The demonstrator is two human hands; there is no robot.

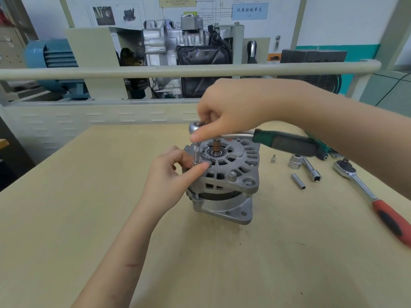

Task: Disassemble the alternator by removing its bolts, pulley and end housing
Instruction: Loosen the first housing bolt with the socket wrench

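The alternator (224, 181) is standing on end near the middle of the table (89, 207), its vented end housing (233, 165) facing up and the shaft (216, 146) sticking out of the central bearing; a mounting ear with a hole is pointing toward the camera at the base. The left hand (171, 178) is resting against the housing's left edge, its grip pinching around the foot of the socket (196, 154), thumb and forefinger curling in beside it; the socket is standing upright on a bolt at the housing rim, though the bolt head itself is hidden. The right hand (231, 112) is reaching in from the right above the alternator, its grip pinching the round head of the green ratchet (284, 142), fingertips closing over the top of it and the thumb lying under; the ratchet's handle is jutting out to the right, level, above the housing. To the right of the alternator, loose on the table, are lying a tiny socket (273, 158), a large socket (295, 162) touching an extension bar (312, 171), and a long socket (298, 181); further right a red ratchet (375, 201) is lying slantwise, its handle running toward the near right edge. Behind the table a cutaway engine (178, 52) is sitting on a stand beyond a rail.
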